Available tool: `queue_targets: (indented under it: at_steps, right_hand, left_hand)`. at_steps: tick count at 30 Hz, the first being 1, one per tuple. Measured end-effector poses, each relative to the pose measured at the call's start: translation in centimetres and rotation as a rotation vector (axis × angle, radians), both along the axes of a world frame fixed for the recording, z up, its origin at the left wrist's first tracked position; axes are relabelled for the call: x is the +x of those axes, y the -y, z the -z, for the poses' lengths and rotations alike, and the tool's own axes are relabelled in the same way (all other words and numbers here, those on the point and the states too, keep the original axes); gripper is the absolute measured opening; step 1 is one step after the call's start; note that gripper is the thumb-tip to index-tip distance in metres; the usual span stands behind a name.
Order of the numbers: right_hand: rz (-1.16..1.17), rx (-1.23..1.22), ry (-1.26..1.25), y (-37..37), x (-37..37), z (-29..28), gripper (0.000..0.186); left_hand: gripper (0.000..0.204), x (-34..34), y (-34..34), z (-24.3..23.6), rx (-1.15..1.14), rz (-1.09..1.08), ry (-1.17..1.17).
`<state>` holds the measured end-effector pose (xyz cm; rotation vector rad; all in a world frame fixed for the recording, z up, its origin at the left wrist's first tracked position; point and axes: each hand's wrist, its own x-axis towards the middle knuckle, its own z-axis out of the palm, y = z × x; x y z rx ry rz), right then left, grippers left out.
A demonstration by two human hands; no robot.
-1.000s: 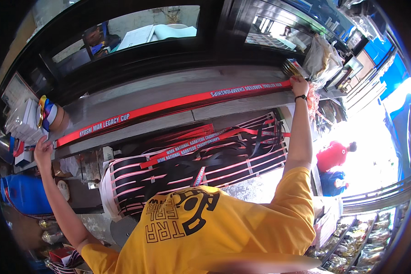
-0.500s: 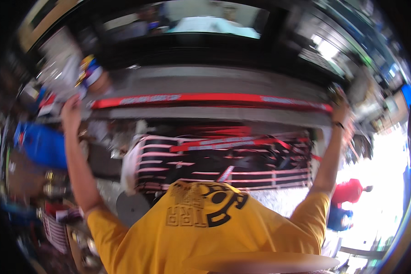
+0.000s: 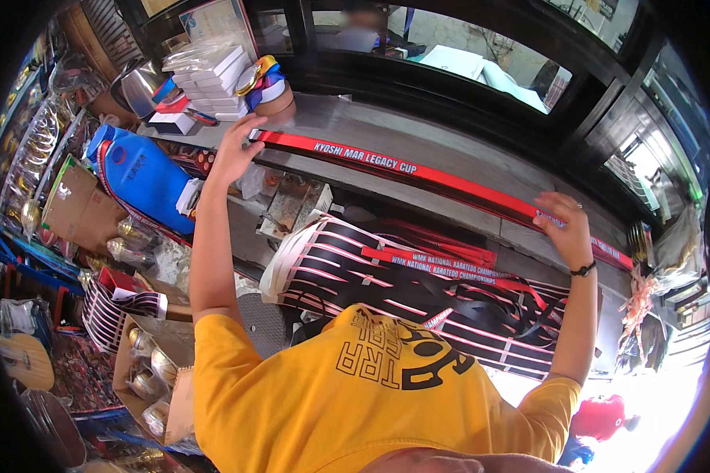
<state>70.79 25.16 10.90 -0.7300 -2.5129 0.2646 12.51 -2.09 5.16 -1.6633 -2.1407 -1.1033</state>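
Note:
A long red printed ribbon (image 3: 450, 183) stretches along the front part of the grey counter. My left hand (image 3: 235, 151) pinches its left end between thumb and fingers, where a small pale tip shows. Farther right, my right hand (image 3: 566, 233) has its bent fingers closed on the ribbon's edge, and the band runs on past it to the right. Nearer to me, below the counter, lies a bundle of black straps with pinkish stripes (image 3: 331, 264). On top of it rest more red printed ribbons (image 3: 450, 264) and loose black straps.
On the counter's (image 3: 386, 126) far left stand stacked white boxes (image 3: 213, 83) and a roll with medals (image 3: 264, 83). At left are a blue bag (image 3: 142, 177) and a cardboard box of round metallic pieces (image 3: 150, 370). Dark-framed glass (image 3: 481, 67) borders the back. A person in red (image 3: 598, 418) is at lower right.
My view has turned and become sharper. My right hand has shifted from the ribbon's right end to a spot farther left along it. My left hand stays at the left end.

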Motion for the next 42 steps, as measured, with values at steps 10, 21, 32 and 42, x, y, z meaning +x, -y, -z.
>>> queue_targets:
  at_steps: [10,21,32,42]
  right_hand:
    - [-0.022,-0.11,0.019,-0.2,-0.8,1.2,0.026]
    - [0.004,-0.107,-0.008,-0.1,-1.0,0.8,0.023]
    - [-0.003,-0.088,-0.031,0.0,-1.4,0.1,0.022]
    - [-0.039,-0.14,-0.011,-0.3,-1.4,0.9,0.025]
  left_hand:
    - [0.044,-0.9,0.0,-1.4,-0.198,0.025,0.253]
    - [0.038,-1.0,-0.2,-2.4,-0.226,0.023,0.122]
    - [0.039,-1.4,-0.4,-2.4,-0.172,0.036,0.168]
    - [0.043,-2.0,-0.4,-1.8,-0.236,0.062,0.184]
